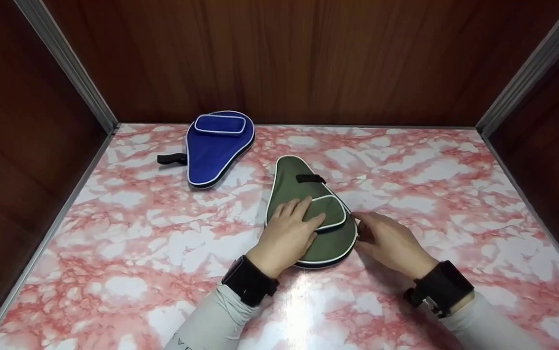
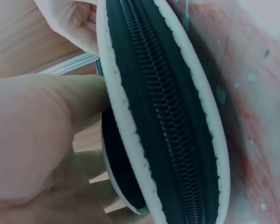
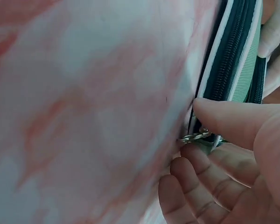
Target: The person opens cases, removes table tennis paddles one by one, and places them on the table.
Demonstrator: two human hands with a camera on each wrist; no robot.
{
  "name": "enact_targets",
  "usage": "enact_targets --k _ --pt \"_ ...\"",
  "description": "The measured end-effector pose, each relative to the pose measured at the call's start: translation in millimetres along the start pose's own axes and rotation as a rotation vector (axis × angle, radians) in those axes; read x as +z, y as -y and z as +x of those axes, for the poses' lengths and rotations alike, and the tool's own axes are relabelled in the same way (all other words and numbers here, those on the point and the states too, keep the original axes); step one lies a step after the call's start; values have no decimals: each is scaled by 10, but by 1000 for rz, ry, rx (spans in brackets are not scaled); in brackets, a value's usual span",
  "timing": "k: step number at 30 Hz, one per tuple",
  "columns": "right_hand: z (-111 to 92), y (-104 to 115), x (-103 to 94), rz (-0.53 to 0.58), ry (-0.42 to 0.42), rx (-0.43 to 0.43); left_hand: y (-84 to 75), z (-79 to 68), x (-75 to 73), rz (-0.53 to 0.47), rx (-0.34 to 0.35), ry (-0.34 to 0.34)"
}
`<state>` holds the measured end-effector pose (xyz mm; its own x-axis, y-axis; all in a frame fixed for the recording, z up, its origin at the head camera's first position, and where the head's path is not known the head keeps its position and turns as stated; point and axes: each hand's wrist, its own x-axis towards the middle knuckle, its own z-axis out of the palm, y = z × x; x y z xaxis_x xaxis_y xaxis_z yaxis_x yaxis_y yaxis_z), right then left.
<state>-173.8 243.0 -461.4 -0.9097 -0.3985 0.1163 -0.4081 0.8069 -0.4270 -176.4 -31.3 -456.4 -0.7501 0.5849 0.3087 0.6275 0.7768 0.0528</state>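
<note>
A green paddle-shaped zip case (image 1: 330, 248) with white piping lies flat on the table, its narrow end pointing away. My left hand (image 1: 286, 233) rests on its left side and front pocket (image 1: 328, 211), fingers laid out over the fabric. At the case's right edge, my right hand (image 1: 388, 240) pinches the metal zipper pull (image 3: 196, 136) between thumb and forefinger; the other fingers curl loosely below. Closed zipper teeth (image 2: 165, 112) run along the case's side in the left wrist view. A short black strap (image 1: 311, 178) lies across the upper part of the case.
A blue paddle-shaped case (image 1: 218, 148) with a white-edged pocket lies at the back left, a black strap (image 1: 171, 159) sticking out leftward. Dark wood panels (image 1: 298, 63) wall the red-and-white marbled table (image 1: 153, 243) at the back and sides.
</note>
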Motion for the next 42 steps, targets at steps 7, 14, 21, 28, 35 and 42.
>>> enact_targets --k 7,14,21,28,35,42 --pt "39 -27 15 10 -8 52 -2 3 -5 -1 8 -11" --pt "30 -43 33 10 -22 73 -9 5 -1 -3 7 -7" --pt "7 -51 53 -41 -15 14 -8 3 4 -4 -1 6" --pt "-24 -36 62 -55 -16 -31 -5 0 -5 1 -8 12" --pt "-58 5 82 -90 -23 -50 0 -4 0 -2 -3 4" --pt "-79 45 95 -104 -33 -64 4 -5 2 4 -1 0"
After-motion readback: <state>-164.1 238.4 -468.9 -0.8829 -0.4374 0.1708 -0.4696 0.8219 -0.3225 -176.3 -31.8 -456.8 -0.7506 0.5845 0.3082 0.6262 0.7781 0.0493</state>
